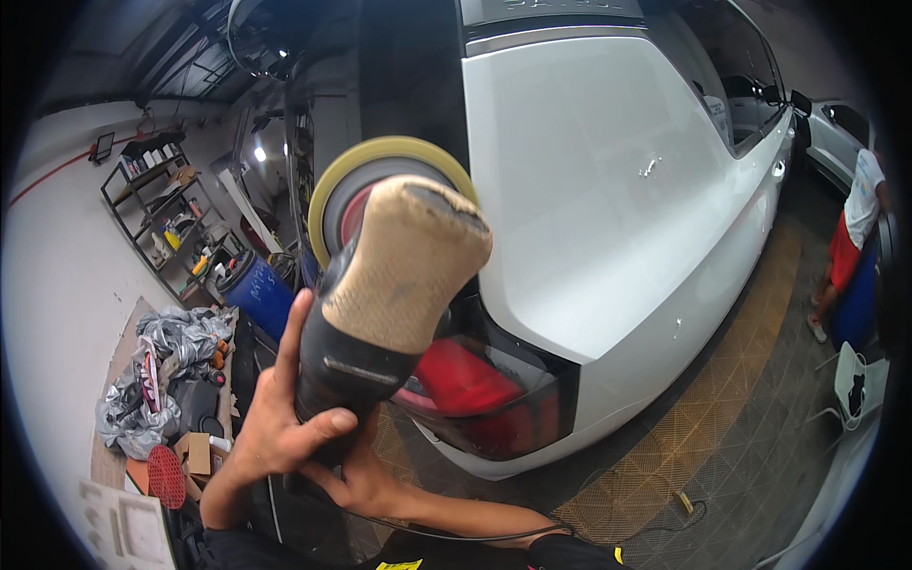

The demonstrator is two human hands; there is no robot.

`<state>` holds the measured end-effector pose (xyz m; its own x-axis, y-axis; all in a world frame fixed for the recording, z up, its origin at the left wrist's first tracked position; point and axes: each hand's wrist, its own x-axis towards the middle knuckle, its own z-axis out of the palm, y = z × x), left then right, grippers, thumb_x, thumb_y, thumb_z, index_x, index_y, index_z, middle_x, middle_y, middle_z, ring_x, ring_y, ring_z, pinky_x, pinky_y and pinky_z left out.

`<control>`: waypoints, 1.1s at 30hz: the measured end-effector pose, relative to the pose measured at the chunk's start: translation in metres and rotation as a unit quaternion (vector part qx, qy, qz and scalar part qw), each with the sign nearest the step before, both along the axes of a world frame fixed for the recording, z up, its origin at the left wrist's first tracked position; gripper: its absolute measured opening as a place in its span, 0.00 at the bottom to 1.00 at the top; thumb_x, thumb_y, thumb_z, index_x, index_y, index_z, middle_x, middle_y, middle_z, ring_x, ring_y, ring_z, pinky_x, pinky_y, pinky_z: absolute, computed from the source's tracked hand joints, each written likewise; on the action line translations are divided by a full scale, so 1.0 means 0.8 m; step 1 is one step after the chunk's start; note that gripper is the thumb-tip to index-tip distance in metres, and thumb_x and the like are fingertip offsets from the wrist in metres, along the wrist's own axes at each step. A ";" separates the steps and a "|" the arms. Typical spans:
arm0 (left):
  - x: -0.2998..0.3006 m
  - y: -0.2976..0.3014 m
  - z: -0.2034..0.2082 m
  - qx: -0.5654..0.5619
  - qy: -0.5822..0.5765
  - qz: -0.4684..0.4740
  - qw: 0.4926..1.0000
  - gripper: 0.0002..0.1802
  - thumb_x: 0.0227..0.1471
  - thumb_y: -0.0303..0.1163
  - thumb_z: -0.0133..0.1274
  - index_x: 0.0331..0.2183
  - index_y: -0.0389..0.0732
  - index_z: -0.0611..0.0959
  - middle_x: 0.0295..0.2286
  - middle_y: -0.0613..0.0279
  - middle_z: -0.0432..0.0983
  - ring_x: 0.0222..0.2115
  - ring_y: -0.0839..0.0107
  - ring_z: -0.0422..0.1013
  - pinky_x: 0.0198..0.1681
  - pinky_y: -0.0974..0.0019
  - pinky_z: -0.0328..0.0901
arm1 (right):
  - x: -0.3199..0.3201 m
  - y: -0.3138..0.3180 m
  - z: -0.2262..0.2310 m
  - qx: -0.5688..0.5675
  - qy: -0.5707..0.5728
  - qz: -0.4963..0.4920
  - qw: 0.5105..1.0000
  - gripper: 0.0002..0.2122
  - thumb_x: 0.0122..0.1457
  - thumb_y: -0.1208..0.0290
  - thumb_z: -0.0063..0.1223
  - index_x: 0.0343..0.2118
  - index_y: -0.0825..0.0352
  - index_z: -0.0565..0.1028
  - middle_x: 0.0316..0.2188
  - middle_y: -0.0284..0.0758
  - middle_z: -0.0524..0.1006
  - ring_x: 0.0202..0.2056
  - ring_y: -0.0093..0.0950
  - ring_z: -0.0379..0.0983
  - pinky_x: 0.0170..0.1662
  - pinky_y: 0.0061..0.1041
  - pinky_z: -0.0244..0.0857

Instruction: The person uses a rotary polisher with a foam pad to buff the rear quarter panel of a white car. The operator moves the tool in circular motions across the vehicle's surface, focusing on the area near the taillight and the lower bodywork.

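An electric polisher (394,275) with a tan cover on its head, a black body and a round yellow pad (389,147) is held up in front of me at a tilt. My left hand (275,418) is wrapped against its left side, index finger stretched along the body and thumb across the front. Lower down, my right hand (361,480) closes round the handle end, its fingers partly hidden. Behind the tool stands a white car (589,190) with a red tail light (475,380). The pad overlaps the car in view; whether it touches is hidden. Small white specks mark the side panel.
A black cord (456,537) trails rightward past my right forearm. At left are a shelf rack (142,204), a blue barrel (256,294), heaped silver sheeting (176,332) and a cardboard box (198,454). Another person (860,199) and a white chair (855,385) are at right.
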<state>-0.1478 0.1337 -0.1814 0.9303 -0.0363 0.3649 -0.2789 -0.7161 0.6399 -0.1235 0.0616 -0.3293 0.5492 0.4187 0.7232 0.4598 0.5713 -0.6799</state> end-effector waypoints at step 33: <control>0.086 -0.043 0.162 -0.024 -0.139 0.028 0.990 0.45 0.57 0.54 0.53 0.66 0.41 0.58 0.57 0.49 0.67 0.58 0.62 0.62 0.62 0.65 0.53 | 0.099 -0.037 0.187 0.153 0.003 0.146 0.977 0.53 0.65 0.61 0.52 0.62 0.62 0.10 0.64 0.59 0.54 0.63 0.46 0.61 0.63 0.35 0.56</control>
